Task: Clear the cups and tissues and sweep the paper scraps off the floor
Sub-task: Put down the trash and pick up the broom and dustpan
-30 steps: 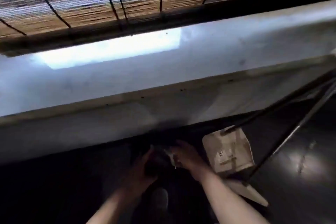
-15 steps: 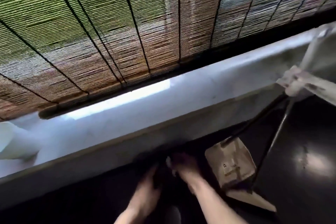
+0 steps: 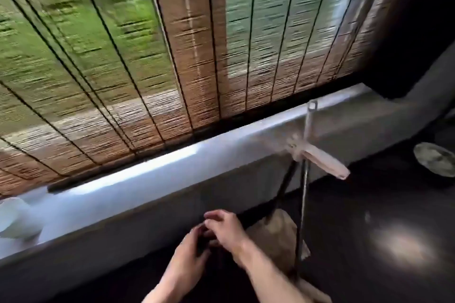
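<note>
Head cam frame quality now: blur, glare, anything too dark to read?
Head view: motion blur smears the bamboo blind; backlight blows out a strip on the window ledge; a glare patch sits on the dark floor; left hand and right hand are soft, and whatever lies between them is lost in shadow.

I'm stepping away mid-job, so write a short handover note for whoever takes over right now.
Left hand and right hand: close together, low in front of the ledge. There is something small and dark between them, too blurred to identify or to judge the grip.
Things: the long-handled sweeping set leans on the ledge right of the hands, and neither hand is on it. A white crumpled thing, perhaps tissue, lies on the ledge at far left. No cups or paper scraps are in view.
Done: nothing that can be confirmed.
Left: probably the white thing, the cups and the sweeping.
</note>
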Tool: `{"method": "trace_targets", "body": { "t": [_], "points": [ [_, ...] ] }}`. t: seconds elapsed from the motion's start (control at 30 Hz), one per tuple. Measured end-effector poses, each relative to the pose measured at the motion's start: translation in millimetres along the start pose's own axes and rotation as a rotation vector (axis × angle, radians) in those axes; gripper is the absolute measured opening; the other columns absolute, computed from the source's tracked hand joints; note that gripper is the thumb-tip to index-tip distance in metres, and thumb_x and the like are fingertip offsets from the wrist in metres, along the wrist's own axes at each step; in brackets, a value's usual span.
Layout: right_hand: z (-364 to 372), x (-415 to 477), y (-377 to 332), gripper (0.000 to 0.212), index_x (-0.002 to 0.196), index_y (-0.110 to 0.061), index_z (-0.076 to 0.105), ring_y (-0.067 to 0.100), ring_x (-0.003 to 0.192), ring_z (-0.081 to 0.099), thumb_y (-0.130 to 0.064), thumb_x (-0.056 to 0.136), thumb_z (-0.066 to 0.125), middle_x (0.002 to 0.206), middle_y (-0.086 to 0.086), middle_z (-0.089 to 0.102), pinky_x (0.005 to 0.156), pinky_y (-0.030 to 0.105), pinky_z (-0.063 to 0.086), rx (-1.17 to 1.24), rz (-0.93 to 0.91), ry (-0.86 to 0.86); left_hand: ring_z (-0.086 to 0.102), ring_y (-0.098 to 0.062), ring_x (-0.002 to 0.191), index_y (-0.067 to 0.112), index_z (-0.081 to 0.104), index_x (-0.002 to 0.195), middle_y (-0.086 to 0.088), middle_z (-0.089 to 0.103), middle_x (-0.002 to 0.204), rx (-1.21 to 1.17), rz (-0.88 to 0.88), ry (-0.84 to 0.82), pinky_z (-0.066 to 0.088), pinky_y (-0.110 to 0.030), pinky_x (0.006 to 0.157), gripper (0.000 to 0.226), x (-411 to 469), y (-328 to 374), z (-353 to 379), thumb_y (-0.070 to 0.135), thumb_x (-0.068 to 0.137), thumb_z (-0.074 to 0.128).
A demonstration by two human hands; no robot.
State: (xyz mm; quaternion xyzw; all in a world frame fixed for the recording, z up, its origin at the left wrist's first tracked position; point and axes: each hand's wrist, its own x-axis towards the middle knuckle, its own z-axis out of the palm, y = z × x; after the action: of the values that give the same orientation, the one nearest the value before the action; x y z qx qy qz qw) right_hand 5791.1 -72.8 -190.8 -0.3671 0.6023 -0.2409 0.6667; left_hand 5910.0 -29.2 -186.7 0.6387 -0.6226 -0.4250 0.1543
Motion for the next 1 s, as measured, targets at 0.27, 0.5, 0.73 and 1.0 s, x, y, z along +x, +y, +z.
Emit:
{"method": "trace_targets", "body": {
  "t": [0.27,0.5,0.73,1.0],
  "points": [
    [-109.3,-122.3,-85.3,0.025,0.117,-0.002,0.06,0.016,0.086,0.057,-0.005,0.095,0.051,0.097,0.007,0.06,0.067,0.021,0.048,-0.035,-0.159,0.186,0.06,-0.006,0.102,0.017,0.062,0.108,0.005,0.065,0.107,-0.048,0.334,0.048,0.045,-0.016,0.088,0.035,-15.6,147.1,-3.2,-0.002,0.079,0.067],
    [-201.1,-188.4,-122.2,0.017,0.096,-0.016,0.064,0.019,0.081,0.06,-0.003,0.093,0.054,0.097,0.01,0.064,0.077,0.037,0.051,0.193,-0.277,0.317,0.054,0.007,0.1,0.017,0.056,0.117,0.021,0.055,0.106,-0.102,0.536,0.052,0.037,-0.005,0.083,0.057,-10.4,231.0,9.7,0.039,0.065,0.059],
    [-258.0,-165.1,-129.3,0.017,0.108,-0.017,0.063,0.013,0.084,0.062,-0.014,0.091,0.062,0.097,0.004,0.069,0.07,0.023,0.05,0.224,-0.284,0.384,0.05,-0.017,0.121,0.015,0.054,0.127,-0.002,0.056,0.128,-0.038,0.519,0.011,0.032,-0.014,0.097,0.055,32.0,254.8,35.9,0.01,0.074,0.069],
    [-286.0,-62.0,-170.0,0.019,0.107,-0.023,0.063,-0.001,0.082,0.058,-0.023,0.088,0.066,0.1,-0.009,0.065,0.06,0.007,0.044,0.064,-0.215,0.42,0.047,-0.006,0.124,0.011,0.055,0.129,0.005,0.047,0.137,0.226,0.739,-0.02,0.029,-0.006,0.102,0.062,116.7,247.4,50.0,0.017,0.072,0.079]
  ]
}}
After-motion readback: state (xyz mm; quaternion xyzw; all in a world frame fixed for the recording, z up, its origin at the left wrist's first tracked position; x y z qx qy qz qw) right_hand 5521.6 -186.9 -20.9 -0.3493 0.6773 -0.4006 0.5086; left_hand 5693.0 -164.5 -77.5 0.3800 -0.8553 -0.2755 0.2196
